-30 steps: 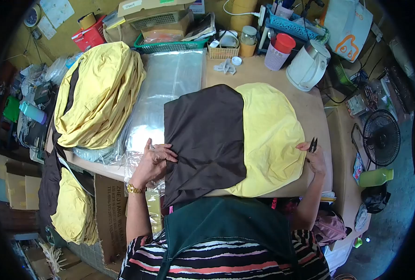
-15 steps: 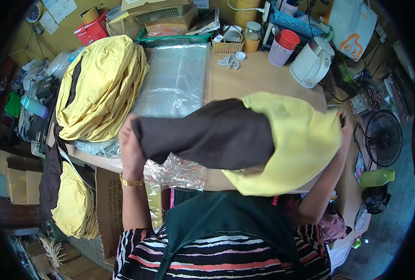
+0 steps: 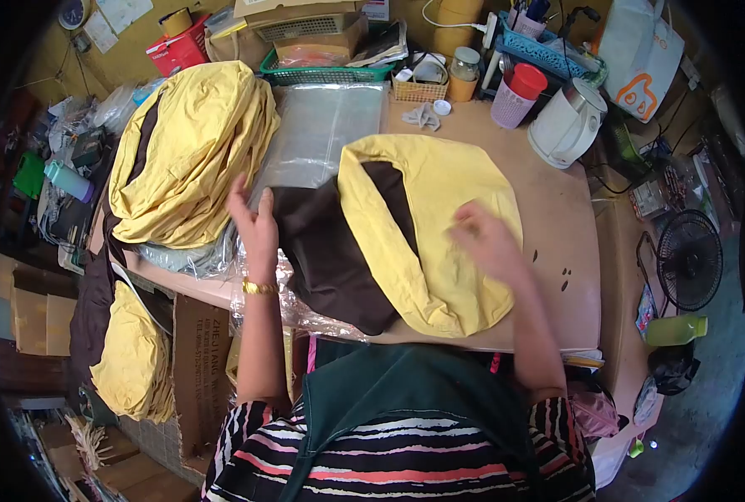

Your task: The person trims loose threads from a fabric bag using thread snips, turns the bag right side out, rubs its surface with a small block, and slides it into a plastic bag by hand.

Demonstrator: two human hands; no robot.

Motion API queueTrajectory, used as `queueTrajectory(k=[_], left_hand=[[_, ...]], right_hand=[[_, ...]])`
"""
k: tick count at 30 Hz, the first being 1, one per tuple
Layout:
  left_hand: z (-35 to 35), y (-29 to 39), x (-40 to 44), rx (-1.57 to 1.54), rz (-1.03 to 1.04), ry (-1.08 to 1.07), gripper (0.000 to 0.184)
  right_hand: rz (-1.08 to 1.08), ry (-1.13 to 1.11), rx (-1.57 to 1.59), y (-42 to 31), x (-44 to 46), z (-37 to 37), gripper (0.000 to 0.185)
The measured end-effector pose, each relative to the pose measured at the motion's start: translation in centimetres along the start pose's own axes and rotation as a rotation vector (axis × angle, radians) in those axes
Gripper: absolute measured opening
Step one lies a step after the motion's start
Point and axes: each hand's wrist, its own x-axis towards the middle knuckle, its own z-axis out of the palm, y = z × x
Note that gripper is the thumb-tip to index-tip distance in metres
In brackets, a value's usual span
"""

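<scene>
Yellow-and-brown cloth (image 3: 464,167) is lying left-right mid-frame; right hand (image 3: 488,243), grip unclear, is overlapping its yellow; left hand (image 3: 259,233), fingers spread, is flanking its brown edge.

Cloth piece on the table (image 3: 557,213), pale yellow (image 3: 464,184) with dark brown panel (image 3: 322,251); table surface plain tan; near its left edge, cloth pile (image 3: 192,159), deeper yellow with a dark brown strip. Toward the far edge: basket (image 3: 326,75), green; cup (image 3: 527,81), red, in a lilac holder (image 3: 511,109); kettle (image 3: 567,124), off-white; tray (image 3: 540,52), blue; bag (image 3: 640,63), whitish with orange motif. Apron (image 3: 406,393), dark green, over shirt (image 3: 347,468) striped black, white, coral and lilac; bracelet (image 3: 259,287), gold-coloured.
</scene>
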Motion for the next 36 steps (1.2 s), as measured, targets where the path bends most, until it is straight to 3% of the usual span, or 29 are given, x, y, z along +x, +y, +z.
queueTrajectory(k=[1,2,3,4,5,7,9,10,11,12,13,15,17,19,20,21,23,24,26,28,29,30,31,33,34,35,36], left_hand=[[-0.1,0.7,-0.5,0.483,0.483,0.201,0.029],[-0.1,1.6,-1.3,0.321,0.538,0.144,0.021],[-0.2,3.6,-3.0,0.225,0.406,-0.103,0.012],[-0.2,5.8,-5.1,0.131,0.107,-0.388,0.01],[-0.1,6.4,-6.5,0.137,-0.011,-0.635,0.012],[1.4,4.6,-8.8,0.294,0.122,-0.681,0.015],[2.1,0.6,-9.8,0.467,0.335,-0.62,0.029],[2.1,0.6,-10.0,0.628,0.358,-0.628,0.039],[1.9,0.5,-10.5,0.79,0.373,-0.638,0.05],[1.7,0.9,-10.7,0.836,0.231,-0.731,0.065],[1.8,1.5,-10.7,0.833,0.226,-0.725,0.065],[2.7,2.7,-10.8,0.876,0.384,-0.81,0.068],[4.6,4.0,-10.5,0.677,0.556,-0.944,0.072],[6.5,3.9,-11.5,0.573,0.623,-1.111,0.072],[7.5,3.1,-12.4,0.573,0.624,-1.109,0.072],[8.5,1.7,-13.8,0.685,0.621,-1.174,0.072],[10.0,0.1,-16.3,0.791,0.615,-1.243,0.071],[10.6,-0.4,-17.4,0.897,0.662,-1.187,0.069],[11.2,-0.3,-18.7,0.999,0.714,-1.134,0.068],[11.3,0.1,-19.3,0.974,0.63,-1.441,0.071],[11.2,0.2,-19.5,0.958,0.579,-1.589,0.073],[10.0,0.6,-19.7,0.842,0.737,-1.361,0.077],[9.1,0.6,-19.5,0.843,0.738,-1.361,0.077],[7.9,0.7,-18.7,0.506,0.607,-1.541,0.075],[7.3,1.1,-18.2,0.424,0.54,-1.637,0.07],[6.7,1.6,-17.6,0.42,0.544,-1.641,0.07],[6.2,2.5,-16.7,0.351,0.468,-1.782,0.067]], right_hand=[[0.018,-0.076,-0.087,-1.5,-0.7,1.7,0.042],[-0.03,-0.106,-0.056,-0.7,-0.6,3.1,0.044],[-0.078,-0.139,-0.025,0.3,-0.3,4.6,0.045],[-0.08,-0.142,-0.027,0.1,-0.3,5.7,0.045],[-0.062,-0.26,-0.045,-0.4,-0.3,6.8,0.043],[-0.037,-0.387,-0.066,-0.3,-0.5,8.1,0.04],[0.09,-0.343,0.199,0.5,-0.5,9.2,0.035],[0.275,0.024,1.104,1.5,-1.5,9.5,0.028],[0.398,0.15,1.316,2.5,-2.1,8.7,0.019],[0.375,0.117,1.484,4.6,-2.5,8.3,0.017],[0.35,0.079,1.651,6.6,-2.7,8.2,0.015],[0.435,0.117,1.632,7.7,-4.1,8.2,0.016],[0.518,0.157,1.613,7.7,-4.7,8.4,0.016],[0.202,0.432,0.933,6.8,-5.0,8.6,0.021],[-0.008,0.492,0.451,6.2,-5.4,7.1,0.032],[-0.011,0.493,0.449,3.7,-5.6,5.7,0.032],[-0.048,0.21,0.533,-1.5,-6.0,4.6,0.033],[0.024,0.207,0.426,1.1,-4.8,9.7,0.023],[0.022,0.084,-0.13,-1.1,-3.8,13.9,0.023],[-0.081,-0.081,-0.364,-4.6,0.0,10.7,0.031],[-0.112,-0.12,-0.153,-2.7,3.2,9.6,0.03],[-0.157,0.0,-0.171,0.6,6.2,9.5,0.031],[-0.2,0.123,-0.188,3.6,8.5,9.3,0.032],[-0.054,0.198,0.175,5.5,10.6,7.8,0.043],[0.136,0.015,0.474,4.7,10.1,6.1,0.048],[0.139,0.021,0.473,5.0,9.9,5.9,0.048],[0.162,0.004,0.719,5.2,9.5,5.9,0.042]])
